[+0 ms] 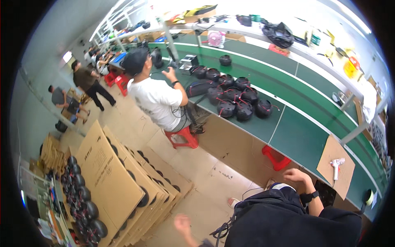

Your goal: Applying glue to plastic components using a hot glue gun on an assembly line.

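Note:
My right hand [297, 176], a black band on its wrist, hangs in front of the bench edge with its fingers loosely bent and nothing in them. Nearest to it is a cardboard sheet [327, 159] lying over the bench edge. A white glue gun [336, 165] rests on that sheet. Low at the bottom, my left hand [182, 224] is out over the floor beside the stacked cardboard [154, 187]. Motion smears its fingers, and I make out nothing held. Several black round wheel-like parts [244, 110] with red wires sit together on the green bench [294, 131].
A co-worker in a white shirt [154, 92] sits at the bench on a red stool [182, 138]. Another red stool [275, 158] is under the bench edge. More black wheels [84, 193] line the cardboard stack at left. Other people stand or sit farther back.

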The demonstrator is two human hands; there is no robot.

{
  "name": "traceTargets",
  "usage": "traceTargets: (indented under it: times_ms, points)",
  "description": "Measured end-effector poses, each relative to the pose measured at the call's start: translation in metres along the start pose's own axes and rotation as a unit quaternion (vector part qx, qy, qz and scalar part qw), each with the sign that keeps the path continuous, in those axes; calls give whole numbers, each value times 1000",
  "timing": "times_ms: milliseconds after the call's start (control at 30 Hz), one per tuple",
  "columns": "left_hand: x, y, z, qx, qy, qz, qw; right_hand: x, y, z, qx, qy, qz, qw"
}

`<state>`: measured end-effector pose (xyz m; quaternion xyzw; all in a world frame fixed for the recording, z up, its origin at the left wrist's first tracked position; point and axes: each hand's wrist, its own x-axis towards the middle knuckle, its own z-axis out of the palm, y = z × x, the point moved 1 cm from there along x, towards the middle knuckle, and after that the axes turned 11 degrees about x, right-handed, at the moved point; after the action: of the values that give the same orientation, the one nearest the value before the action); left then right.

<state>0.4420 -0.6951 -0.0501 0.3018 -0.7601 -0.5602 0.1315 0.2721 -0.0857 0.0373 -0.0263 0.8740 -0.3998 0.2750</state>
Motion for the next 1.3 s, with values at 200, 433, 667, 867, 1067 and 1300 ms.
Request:
traceTargets:
  times_ms: [200, 433, 667, 867, 1067, 1300]
  points:
    - [-47, 20, 171, 116, -393, -31, 912, 23, -18, -2, -181, -21, 217, 959]
    - [16, 116, 196, 455, -376, 144, 795, -26, -4, -78, 388, -1, -122, 914]
    - [-31, 275, 312, 418, -281, 195, 842, -51, 34, -135, 395, -172, -254, 866]
    - [-151, 241, 481, 109, -669, 116, 727, -51, 50, -135, 340, -288, -335, 830]
    - [-186, 260, 538, 142, -647, 24, 748, -58, 97, -149, 338, -228, -258, 876]
    - [-220, 297, 583, 281, -682, 346, 579, -95, 149, -154, 327, -98, -298, 892]
